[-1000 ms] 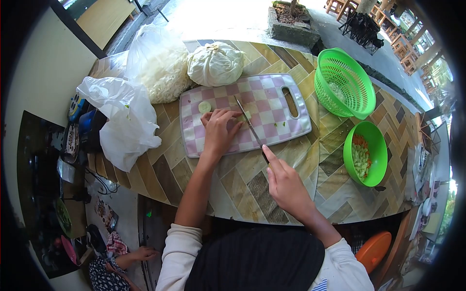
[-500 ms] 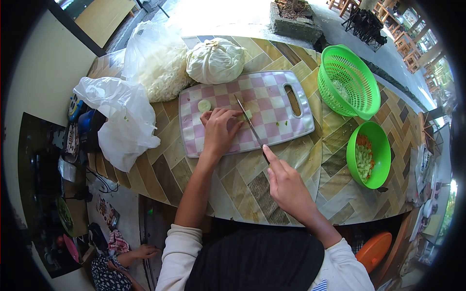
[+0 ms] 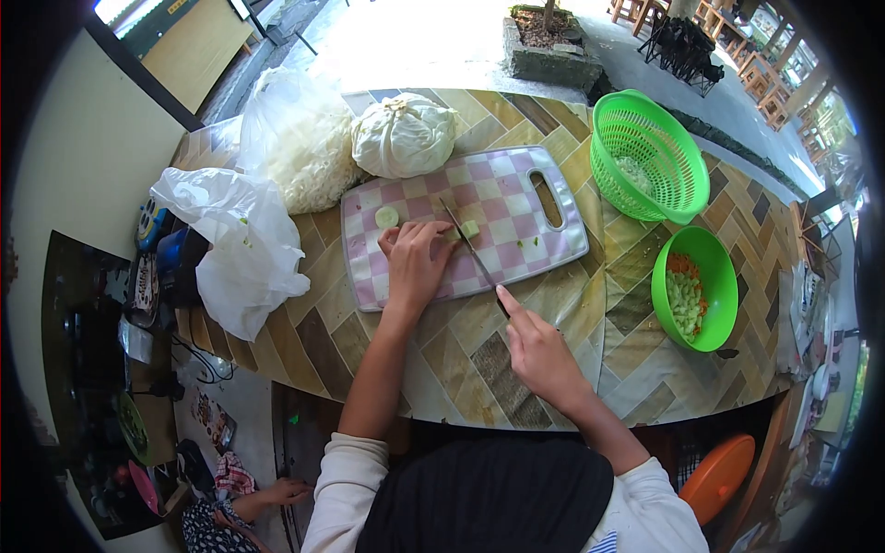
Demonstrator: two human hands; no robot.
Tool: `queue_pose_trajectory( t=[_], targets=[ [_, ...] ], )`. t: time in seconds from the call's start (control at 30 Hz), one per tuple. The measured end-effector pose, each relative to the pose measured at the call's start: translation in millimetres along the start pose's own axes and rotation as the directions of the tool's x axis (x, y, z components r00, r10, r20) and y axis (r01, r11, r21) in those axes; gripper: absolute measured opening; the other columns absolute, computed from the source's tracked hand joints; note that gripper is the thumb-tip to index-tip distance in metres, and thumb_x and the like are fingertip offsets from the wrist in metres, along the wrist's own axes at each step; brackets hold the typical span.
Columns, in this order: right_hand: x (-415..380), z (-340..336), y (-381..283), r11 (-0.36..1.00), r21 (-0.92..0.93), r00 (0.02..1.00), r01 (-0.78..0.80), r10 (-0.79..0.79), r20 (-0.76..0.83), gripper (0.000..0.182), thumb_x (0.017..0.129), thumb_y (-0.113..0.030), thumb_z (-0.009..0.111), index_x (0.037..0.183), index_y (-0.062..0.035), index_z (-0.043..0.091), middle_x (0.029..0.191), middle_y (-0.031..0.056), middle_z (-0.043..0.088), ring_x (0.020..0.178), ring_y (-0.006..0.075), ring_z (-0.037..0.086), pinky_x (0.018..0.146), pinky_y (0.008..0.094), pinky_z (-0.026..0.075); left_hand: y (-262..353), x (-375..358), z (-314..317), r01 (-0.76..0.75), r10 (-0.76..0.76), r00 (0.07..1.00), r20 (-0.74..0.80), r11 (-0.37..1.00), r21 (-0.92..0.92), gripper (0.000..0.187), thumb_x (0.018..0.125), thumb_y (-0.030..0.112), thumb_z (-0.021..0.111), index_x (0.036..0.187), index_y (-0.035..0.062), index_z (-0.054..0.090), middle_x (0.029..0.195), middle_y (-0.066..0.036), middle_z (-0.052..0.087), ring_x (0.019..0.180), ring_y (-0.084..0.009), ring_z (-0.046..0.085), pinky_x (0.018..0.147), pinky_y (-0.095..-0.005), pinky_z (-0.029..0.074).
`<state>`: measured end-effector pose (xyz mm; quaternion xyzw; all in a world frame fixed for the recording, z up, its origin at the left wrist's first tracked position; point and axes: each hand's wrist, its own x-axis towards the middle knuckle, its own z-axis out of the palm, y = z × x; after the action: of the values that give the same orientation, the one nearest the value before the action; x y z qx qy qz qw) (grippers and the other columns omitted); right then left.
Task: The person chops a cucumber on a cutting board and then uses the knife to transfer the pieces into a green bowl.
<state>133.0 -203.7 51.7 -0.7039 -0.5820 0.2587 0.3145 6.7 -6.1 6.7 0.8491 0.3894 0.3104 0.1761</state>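
On the pink-and-white checked cutting board [image 3: 502, 184], my left hand [image 3: 415, 267] bends its fingers over a pale green vegetable piece [image 3: 452, 234], mostly hidden under the fingertips. My right hand [image 3: 542, 359] grips a knife [image 3: 477, 258] by its dark handle, forefinger stretched along it. The blade slants across the board, right beside my left fingertips. Just right of the blade lies a small pale green chunk [image 3: 471, 229]. A round pale slice [image 3: 386, 217] sits left of my left hand.
A whole cabbage [image 3: 403, 135] touches the board's far edge, beside a plastic bag of white shreds [image 3: 309, 161]. Another white bag [image 3: 240, 258] lies left. At right stand a green colander [image 3: 659, 152] and a green bowl [image 3: 659, 313] of diced vegetables. Someone's hand [image 3: 288, 490] shows lower left.
The view has shifted slightly, so the table sits lower in it. The knife blade now lies left of the small chunk, closer against my left fingertips.
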Motion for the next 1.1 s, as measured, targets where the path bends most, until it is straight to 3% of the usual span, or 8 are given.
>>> queue_pose_trajectory(
  t=[0.3, 1.1],
  targets=[
    [4, -12, -8, 0.984, 0.174, 0.996, 0.044, -0.029, -0.083, 0.054, 0.096, -0.006, 0.049, 0.149, -0.0071, 0.037, 0.095, 0.0247, 0.06, 0.086, 0.0437, 0.06, 0.079, 0.05, 0.046, 4, -5, -6, 0.0, 0.0, 1.0, 0.011, 0.997, 0.079, 0.024, 0.082, 0.024, 0.074, 0.103, 0.0124, 0.069, 0.104, -0.003, 0.069, 0.108, -0.0209, 0.06, 0.103, -0.0419, 0.025],
    [-1, 2, -20, 0.997, 0.063, 0.997, 0.051, -0.048, -0.059, 0.056, 0.098, -0.009, 0.049, 0.152, -0.0119, 0.034, 0.095, 0.0237, 0.058, 0.084, 0.0439, 0.061, 0.076, 0.0504, 0.049, -7, -6, -3, -0.018, 0.017, 1.0, 0.009, 0.999, 0.05, 0.022, 0.083, 0.024, 0.073, 0.101, 0.0116, 0.073, 0.095, -0.002, 0.07, 0.103, -0.0199, 0.06, 0.104, -0.0432, 0.026]
  ],
)
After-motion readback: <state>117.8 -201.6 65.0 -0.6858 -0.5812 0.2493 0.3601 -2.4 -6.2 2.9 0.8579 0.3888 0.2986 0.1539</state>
